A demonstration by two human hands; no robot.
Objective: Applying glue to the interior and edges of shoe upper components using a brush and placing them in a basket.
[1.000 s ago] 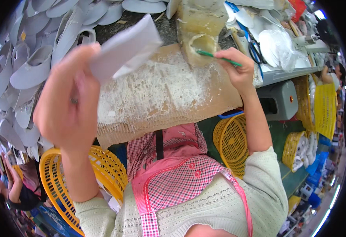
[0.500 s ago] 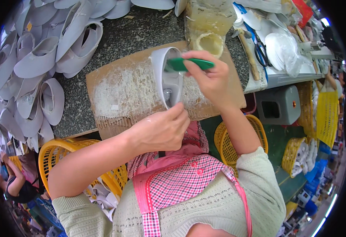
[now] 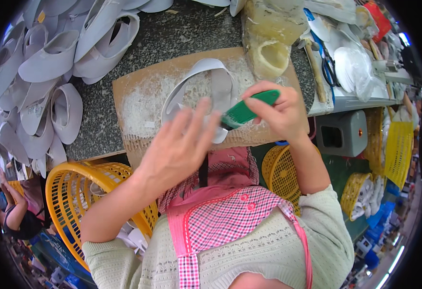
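Note:
A pale grey shoe upper (image 3: 202, 67) lies on a glue-crusted cardboard sheet (image 3: 126, 83), its inside turned up. My left hand (image 3: 170, 144) is over the near side of the upper, with fingers stretched and spread, somewhat blurred. Whether its fingertips touch the upper I cannot tell. In my right hand (image 3: 284, 113) is a green-handled brush (image 3: 254, 108), gripped between thumb and fingers. The brush's dark end points down and left, close to the upper's right edge and my left fingertips.
Many grey shoe uppers (image 3: 52, 62) are piled on the left of the speckled worktop (image 3: 172, 33). A glue-coated container (image 3: 273, 57) stands behind the cardboard. Black scissors (image 3: 328, 67) and a wooden-handled tool (image 3: 315, 72) lie at right. Yellow baskets (image 3: 69, 192) stand below.
My left hand has let go of the upper and opened. The upper, upright before, now lies flatter on the cardboard. The brush has moved down and right, out of the upper.

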